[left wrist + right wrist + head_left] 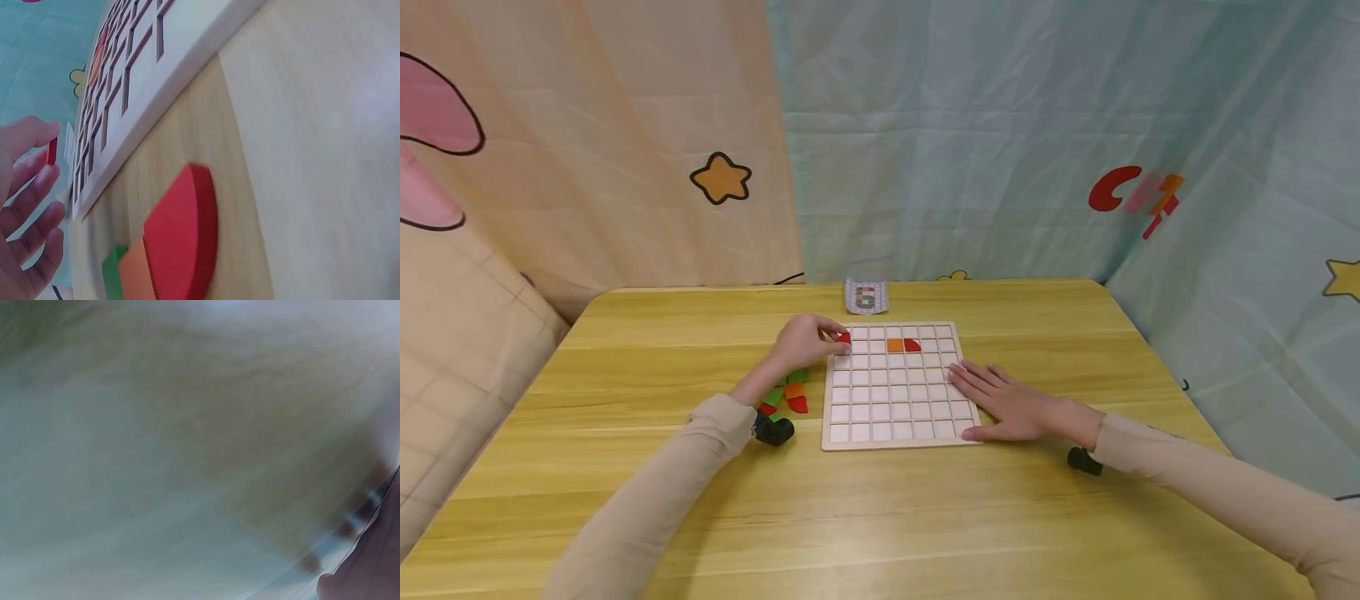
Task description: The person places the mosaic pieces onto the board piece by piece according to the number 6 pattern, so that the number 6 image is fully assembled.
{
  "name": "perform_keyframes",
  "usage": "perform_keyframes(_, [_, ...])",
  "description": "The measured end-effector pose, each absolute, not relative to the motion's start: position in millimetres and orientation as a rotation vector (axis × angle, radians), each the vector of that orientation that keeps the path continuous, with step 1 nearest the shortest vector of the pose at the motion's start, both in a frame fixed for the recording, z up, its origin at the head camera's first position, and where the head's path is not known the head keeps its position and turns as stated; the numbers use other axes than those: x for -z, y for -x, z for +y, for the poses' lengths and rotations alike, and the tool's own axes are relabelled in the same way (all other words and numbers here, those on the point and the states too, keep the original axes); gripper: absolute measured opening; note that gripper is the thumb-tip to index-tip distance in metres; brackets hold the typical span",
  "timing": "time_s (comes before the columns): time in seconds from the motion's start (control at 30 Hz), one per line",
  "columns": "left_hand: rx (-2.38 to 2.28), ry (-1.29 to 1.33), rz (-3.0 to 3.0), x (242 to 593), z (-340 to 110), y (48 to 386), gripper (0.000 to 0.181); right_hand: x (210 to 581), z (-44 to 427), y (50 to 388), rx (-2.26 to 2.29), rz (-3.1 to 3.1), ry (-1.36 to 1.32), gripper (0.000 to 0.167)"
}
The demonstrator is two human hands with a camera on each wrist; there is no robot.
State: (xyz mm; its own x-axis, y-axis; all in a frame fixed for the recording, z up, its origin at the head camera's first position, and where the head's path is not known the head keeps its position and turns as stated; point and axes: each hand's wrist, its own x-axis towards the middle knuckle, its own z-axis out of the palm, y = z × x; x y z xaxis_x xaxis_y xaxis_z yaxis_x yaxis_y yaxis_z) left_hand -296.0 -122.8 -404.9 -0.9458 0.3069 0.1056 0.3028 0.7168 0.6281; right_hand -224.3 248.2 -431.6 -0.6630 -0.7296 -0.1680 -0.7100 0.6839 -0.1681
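My left hand pinches a small red tile between thumb and fingertips, over the upper left corner of the white wooden grid board. The left wrist view shows this red tile edge-on, with the other fingers loosely bent below it. An orange square tile and a red rounded tile sit side by side in the board's second row. Flat on the board's right edge rests my right hand, fingers straight and spread. The right wrist view is blurred and shows little of it.
Left of the board, partly under my left forearm, lie loose green, orange and red tiles. A small card with a coloured block pattern stands behind the board, near the table's back edge. Curtains hang behind and at the right.
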Motion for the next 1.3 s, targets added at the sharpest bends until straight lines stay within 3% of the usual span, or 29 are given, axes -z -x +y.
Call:
perform_keyframes(0.63, [-0.895,-0.593,2.896,408.5,-79.9,307.1,0.029,430.2,247.4,224.8,0.117,2.653,1.123,0.090])
perform_keyframes(1.3, [-0.879,-0.595,2.881,411.5,-67.8,307.8,0.029,432.3,248.1,225.2,0.134,2.662,1.154,0.090])
